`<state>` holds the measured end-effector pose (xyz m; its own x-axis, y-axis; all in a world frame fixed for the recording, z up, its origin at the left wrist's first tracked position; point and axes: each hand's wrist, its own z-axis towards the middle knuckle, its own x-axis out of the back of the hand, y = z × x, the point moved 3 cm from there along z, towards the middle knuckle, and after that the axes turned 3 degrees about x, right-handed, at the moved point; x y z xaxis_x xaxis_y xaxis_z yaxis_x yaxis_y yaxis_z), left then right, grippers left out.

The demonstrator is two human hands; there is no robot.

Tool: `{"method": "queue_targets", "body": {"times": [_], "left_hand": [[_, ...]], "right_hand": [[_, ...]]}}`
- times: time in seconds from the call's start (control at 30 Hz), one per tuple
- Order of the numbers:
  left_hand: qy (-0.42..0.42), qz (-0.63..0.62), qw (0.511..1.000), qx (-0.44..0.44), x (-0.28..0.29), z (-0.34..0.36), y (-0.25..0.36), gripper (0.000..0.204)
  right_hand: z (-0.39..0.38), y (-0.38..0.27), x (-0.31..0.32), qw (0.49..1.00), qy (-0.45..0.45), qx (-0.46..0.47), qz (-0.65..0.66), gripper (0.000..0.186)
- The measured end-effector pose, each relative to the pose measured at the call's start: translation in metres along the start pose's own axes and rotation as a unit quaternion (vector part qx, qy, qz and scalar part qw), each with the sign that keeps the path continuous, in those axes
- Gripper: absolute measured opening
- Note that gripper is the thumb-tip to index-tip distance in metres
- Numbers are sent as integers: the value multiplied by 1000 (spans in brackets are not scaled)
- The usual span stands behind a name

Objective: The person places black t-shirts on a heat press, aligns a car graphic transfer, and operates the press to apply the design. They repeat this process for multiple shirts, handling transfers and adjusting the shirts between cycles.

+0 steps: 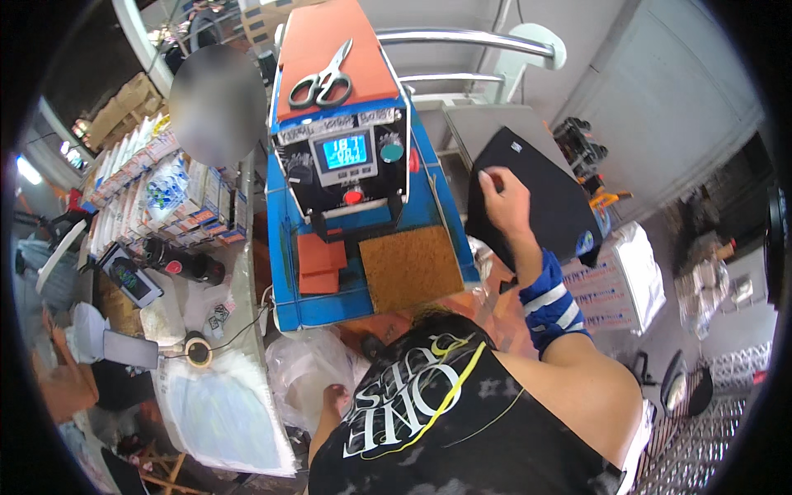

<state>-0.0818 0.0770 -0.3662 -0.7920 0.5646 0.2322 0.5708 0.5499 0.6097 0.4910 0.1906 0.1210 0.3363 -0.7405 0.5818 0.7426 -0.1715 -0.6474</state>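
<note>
My right hand (503, 194) is over a dark black cloth item (536, 214) lying on a grey surface to the right, its fingers curled together; what they hold, if anything, is unclear. Low beside my torso, my left hand (334, 400) shows only partly near a clear plastic bag (293, 371), its fingers mostly hidden. Ahead stands a press machine (346, 177) with a lit display on a blue base (289, 301). Orange pads (320, 272) and a square brown pad (411, 268) lie on that base. Scissors (322, 82) rest on the machine's orange top.
Left is a cluttered table (247, 313) with stacked boxes (157, 190), a tape roll (198, 351) and a dark bottle (198, 264). A person's arm (62, 359) is at far left. A metal rail (462, 40) runs behind. A white box (623, 280) stands at right.
</note>
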Motion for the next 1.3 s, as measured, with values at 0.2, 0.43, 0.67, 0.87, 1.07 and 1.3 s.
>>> {"method": "queue_targets", "body": {"times": [0.2,0.43,0.67,0.87,1.07,1.3], "left_hand": [[8,394,914,99,-52,-10,5,27],[275,77,952,107,-185,-48,114,24],[116,110,986,54,-372,-99,166,36],[184,148,972,6,-382,-176,277,38],[448,93,762,-459,-391,-256,430,75],[482,-5,841,-247,-493,-345,262,33]], "right_hand": [[91,170,-19,968,-247,-18,-50,32],[266,395,-97,936,-118,122,-309,41],[296,420,-129,775,-395,250,-424,39],[199,269,-22,813,-533,146,183,20],[-28,80,130,301,-877,295,231,39],[-129,-27,243,83,-749,285,593,28]]}}
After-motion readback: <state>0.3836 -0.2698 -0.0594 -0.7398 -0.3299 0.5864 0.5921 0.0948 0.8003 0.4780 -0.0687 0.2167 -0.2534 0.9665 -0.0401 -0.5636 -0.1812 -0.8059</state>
